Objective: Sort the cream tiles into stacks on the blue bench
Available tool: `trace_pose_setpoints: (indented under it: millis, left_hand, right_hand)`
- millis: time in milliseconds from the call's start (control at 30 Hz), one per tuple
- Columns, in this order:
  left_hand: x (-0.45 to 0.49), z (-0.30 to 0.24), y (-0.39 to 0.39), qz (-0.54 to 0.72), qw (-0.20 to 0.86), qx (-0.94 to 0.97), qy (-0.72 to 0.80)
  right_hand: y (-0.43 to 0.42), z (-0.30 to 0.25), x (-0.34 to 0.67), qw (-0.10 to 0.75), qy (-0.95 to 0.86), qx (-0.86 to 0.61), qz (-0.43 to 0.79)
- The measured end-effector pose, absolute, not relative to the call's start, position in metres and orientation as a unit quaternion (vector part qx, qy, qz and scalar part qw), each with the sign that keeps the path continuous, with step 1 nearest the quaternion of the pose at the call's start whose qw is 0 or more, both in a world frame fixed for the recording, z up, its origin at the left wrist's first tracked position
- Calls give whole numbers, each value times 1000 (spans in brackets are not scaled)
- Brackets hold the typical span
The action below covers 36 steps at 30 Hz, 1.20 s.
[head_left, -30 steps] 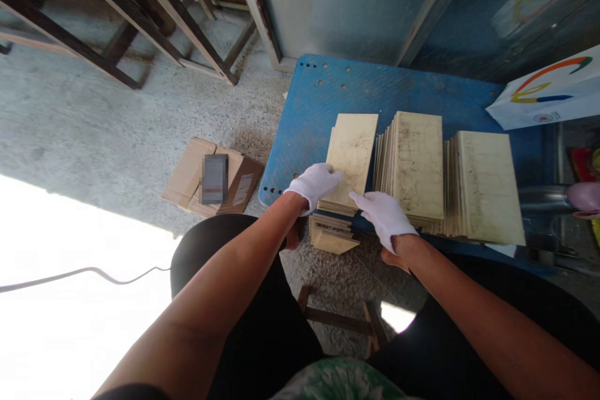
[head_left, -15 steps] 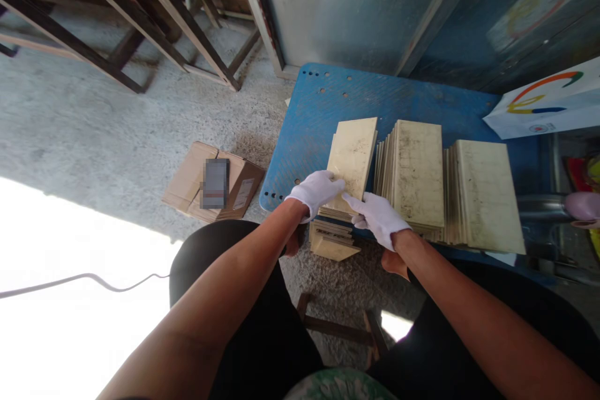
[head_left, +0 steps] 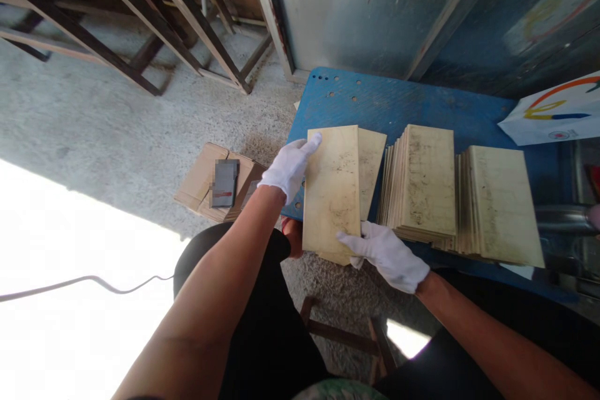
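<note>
On the concrete floor (head_left: 117, 119) at the far left, a flattened cardboard box (head_left: 213, 182) lies just off the left edge of the blue bench (head_left: 422, 109), with a thin cable (head_left: 89, 280) trailing across the bright patch nearer the person. Wooden frames (head_left: 154, 19) stand farther back on the floor.

The left hand (head_left: 288, 165), in a white glove, is laid along the left edge of a pale board (head_left: 332, 190), its fingers stretched up toward the board's far left corner and curled around the edge. The board is lifted and tilted up off the short pile (head_left: 370, 159) beneath it, hanging out past the bench's near left corner. The right hand (head_left: 387, 253), also in a white glove, pinches the board's near right corner, thumb on top and fingers beneath as far as can be seen. Between the two hands the board is gripped at opposite ends.

The short pile below shows only along its right side, near the bench's left edge. Just beside it to the right stands a taller stack of boards (head_left: 424, 181), fanned slightly at its left side, and touching that, toward the bench's right end, another stack (head_left: 499, 200) of about the same height. A white sheet with coloured arcs (head_left: 557, 112) lies at the far right corner. Sheet-metal panels (head_left: 356, 6) rise behind the bench's far edge.
</note>
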<state>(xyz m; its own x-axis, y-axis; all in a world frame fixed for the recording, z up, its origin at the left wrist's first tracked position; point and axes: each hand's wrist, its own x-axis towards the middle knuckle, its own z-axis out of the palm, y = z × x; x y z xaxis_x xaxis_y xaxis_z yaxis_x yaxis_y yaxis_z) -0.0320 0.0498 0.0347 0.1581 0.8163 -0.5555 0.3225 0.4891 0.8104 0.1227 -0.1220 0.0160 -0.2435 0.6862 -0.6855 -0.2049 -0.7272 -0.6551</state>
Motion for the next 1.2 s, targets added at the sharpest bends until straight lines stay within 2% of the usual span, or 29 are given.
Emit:
trace_pose_setpoints:
  millis: [100, 233, 300, 467, 800, 1000, 1200]
  left_hand:
    - [-35, 40, 51, 317, 665, 381, 559]
    - [-26, 48, 47, 349, 685, 341, 541]
    - [-18, 51, 41, 342, 686, 365, 528]
    - [-2, 55, 19, 257, 680, 427, 538]
    - [11, 62, 2, 163, 701, 498, 483]
    - [11, 67, -2, 145, 733, 496, 443]
    - [-5, 80, 7, 70, 767, 516, 375]
  right_hand:
    - [-123, 19, 124, 243, -289, -531, 758]
    - [-108, 24, 137, 140, -429, -545, 707]
    - [-97, 30, 147, 146, -464, -555, 675]
    - [-76, 56, 169, 249, -395, -643, 607]
    - [-77, 76, 192, 275, -316, -701, 577]
    - [-82, 73, 203, 197, -376, -701, 573]
    - [-92, 72, 199, 135, -450, -704, 532]
